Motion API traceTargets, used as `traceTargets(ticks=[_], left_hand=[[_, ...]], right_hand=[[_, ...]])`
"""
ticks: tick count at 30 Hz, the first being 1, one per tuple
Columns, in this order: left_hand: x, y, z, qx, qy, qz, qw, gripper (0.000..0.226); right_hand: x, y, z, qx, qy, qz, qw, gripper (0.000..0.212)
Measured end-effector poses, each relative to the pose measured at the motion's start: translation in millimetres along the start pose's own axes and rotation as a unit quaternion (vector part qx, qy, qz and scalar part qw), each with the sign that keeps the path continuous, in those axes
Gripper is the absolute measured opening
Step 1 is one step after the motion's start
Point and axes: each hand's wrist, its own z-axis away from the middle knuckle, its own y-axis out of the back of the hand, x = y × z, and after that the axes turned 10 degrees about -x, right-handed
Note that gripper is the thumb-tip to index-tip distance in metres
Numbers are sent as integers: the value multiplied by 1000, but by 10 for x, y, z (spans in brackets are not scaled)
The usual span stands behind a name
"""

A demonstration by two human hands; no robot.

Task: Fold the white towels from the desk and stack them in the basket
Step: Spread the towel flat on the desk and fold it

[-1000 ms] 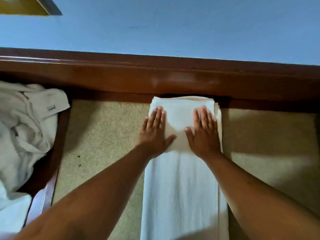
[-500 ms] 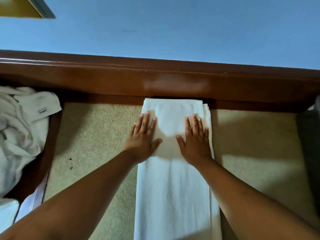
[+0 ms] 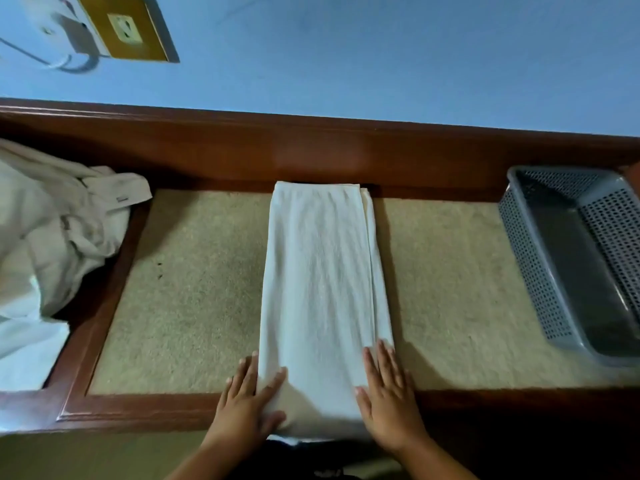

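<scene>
Flanking the towel (image 3: 318, 271) at its near end — left hand (image 3: 247, 400), right hand (image 3: 388, 403), fingers (image 3: 385, 360) straight, pressing its edges.

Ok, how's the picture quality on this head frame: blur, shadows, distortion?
Head view: wide-angle bowing bends the desk's back rail, which carries a faint glare patch; left hand and right hand slightly smeared; folded towel casts a shadow to its right; basket dim at frame edge.

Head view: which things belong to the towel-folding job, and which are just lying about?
Job:
- long folded towel, left hand and right hand at its near end
- crumpled towel pile, left
- grey basket, right
- desk

Lying about:
- wall socket
- grey plug beside it
</scene>
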Motion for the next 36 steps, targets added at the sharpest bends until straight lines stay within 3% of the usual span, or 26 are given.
traceTargets(ticks=[3, 5, 8, 10, 11, 15, 19, 21, 24, 28, 30, 31, 33, 34, 36], left_hand=[[77, -226, 238, 26, 7, 28, 999, 67], [126, -379, 321, 120, 25, 96, 988, 52], [336, -442, 463, 203, 123, 353, 905, 30], [421, -487, 471, 181, 177, 493, 832, 41], [435, -527, 463, 166, 183, 513, 822, 47], [545, -668, 475, 50, 187, 501, 843, 53], [639, -828, 630, -42, 176, 566, 805, 52], [727, -866, 778, -50, 159, 620, 766, 52], [916, -797, 1047, -45, 128, 717, 684, 32], [1064, -707, 1266, -33, 82, 765, 639, 28], [1132, -636, 1342, -40, 59, 783, 617, 25], [1164, -609, 1365, -44, 48, 787, 613, 24], [1200, -568, 1402, -38, 35, 787, 615, 23], [1196, -555, 1410, -32, 34, 784, 619, 23], [1128, -581, 1421, -18, 48, 767, 640, 26]], right_hand=[[164, -5, 324, -29, 21, 16, 999, 70], [176, -43, 508, -34, 11, -10, 999, 75], [81, -133, 690, 22, -43, -162, 986, 81], [16, -147, 706, 42, -98, -283, 953, 81], [-7, -123, 697, 43, -120, -327, 936, 81], [-7, -54, 680, 35, -182, -475, 860, 89], [75, -91, 815, -21, -247, -517, 819, 88], [158, -181, 915, -69, -261, -525, 807, 86], [251, -329, 1054, -124, -261, -544, 787, 101], [185, -440, 1181, -154, -276, -575, 754, 111], [167, -500, 1172, -170, -285, -616, 714, 116], [144, -498, 1181, -183, -282, -649, 682, 109], [84, -475, 1227, -193, -242, -705, 639, 75], [82, -461, 1238, -191, -223, -717, 633, 61], [87, -409, 1286, -183, -203, -715, 644, 60]])
